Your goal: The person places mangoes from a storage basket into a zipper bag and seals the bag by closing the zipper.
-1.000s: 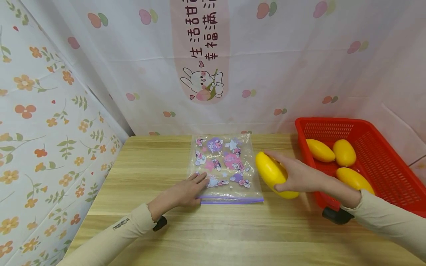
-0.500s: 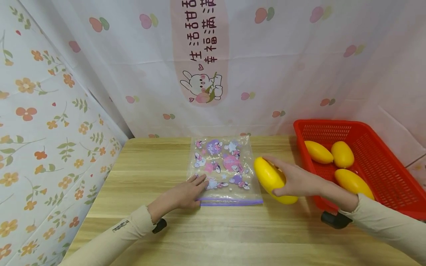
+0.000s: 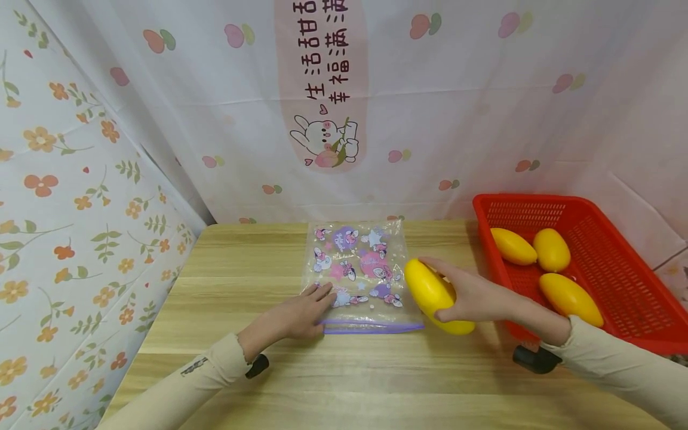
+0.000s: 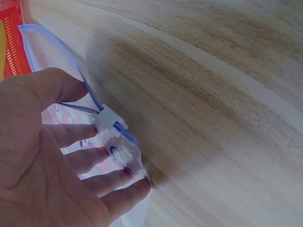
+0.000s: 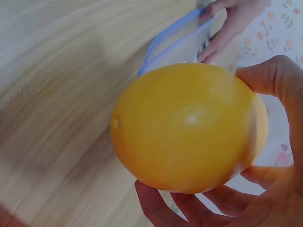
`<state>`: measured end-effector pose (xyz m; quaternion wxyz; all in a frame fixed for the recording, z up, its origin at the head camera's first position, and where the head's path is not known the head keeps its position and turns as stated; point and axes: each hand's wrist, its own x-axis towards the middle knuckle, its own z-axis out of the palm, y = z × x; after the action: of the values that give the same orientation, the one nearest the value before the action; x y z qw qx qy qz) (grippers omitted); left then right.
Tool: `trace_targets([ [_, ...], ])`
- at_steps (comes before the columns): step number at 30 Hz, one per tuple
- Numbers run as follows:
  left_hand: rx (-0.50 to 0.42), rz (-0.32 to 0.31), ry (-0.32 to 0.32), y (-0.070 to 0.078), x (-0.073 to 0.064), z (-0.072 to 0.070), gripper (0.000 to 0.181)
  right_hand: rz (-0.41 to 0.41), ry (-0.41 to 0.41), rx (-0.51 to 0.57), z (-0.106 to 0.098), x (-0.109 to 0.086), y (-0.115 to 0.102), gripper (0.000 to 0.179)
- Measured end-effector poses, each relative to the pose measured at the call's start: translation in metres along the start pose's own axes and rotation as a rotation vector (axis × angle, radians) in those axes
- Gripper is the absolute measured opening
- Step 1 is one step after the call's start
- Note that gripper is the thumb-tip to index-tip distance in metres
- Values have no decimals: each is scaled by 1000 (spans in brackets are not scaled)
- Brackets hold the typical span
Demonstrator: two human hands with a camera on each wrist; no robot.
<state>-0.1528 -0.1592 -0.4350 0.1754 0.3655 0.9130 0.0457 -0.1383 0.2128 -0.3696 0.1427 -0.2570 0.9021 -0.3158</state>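
Observation:
A clear zip bag (image 3: 355,245) with printed pink and purple cartoon figures and a purple zip edge lies flat on the wooden table. My left hand (image 3: 303,312) rests on its near left corner, fingers extended. In the left wrist view a white slider (image 4: 110,118) sits on the zip edge, whose two strips stand apart past the thumb. To the right, my right hand (image 3: 478,294) grips a smooth, oval yellow fruit (image 3: 429,292), thumb on one side and fingers on the other. The fruit is tilted beside the bag's right edge; its exact kind is unclear.
A red perforated basket (image 3: 629,239) stands at the right with several similar yellow fruits (image 3: 552,251) in it. Bare wooden table (image 3: 344,382) lies in front of the bag. A printed curtain (image 3: 430,119) hangs behind, and a floral cloth (image 3: 80,239) borders the left.
My right hand has moved slightly left with the yellow fruit, nearer to the bag. The left hand stays on the bag. The view has shifted a little.

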Motion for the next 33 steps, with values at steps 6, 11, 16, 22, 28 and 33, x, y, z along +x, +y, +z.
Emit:
trace_targets([
  [6,-7,59,10,-1,0,0,59,-29,0,-19,10,5,-2,100],
  [11,-18,57,6,-2,0,0,59,-44,-21,-21,15,9,-7,100],
  [16,-7,43,1,-3,1,1,60,-48,-40,-9,18,12,-11,100],
  [22,-18,30,-2,-1,1,0,59,-51,-48,7,23,15,-14,100],
  [28,-41,8,-11,1,1,-2,54,-55,-64,11,27,17,-19,100],
  [33,-37,-5,-23,2,2,-3,52,-86,-87,47,29,19,-25,100],
])
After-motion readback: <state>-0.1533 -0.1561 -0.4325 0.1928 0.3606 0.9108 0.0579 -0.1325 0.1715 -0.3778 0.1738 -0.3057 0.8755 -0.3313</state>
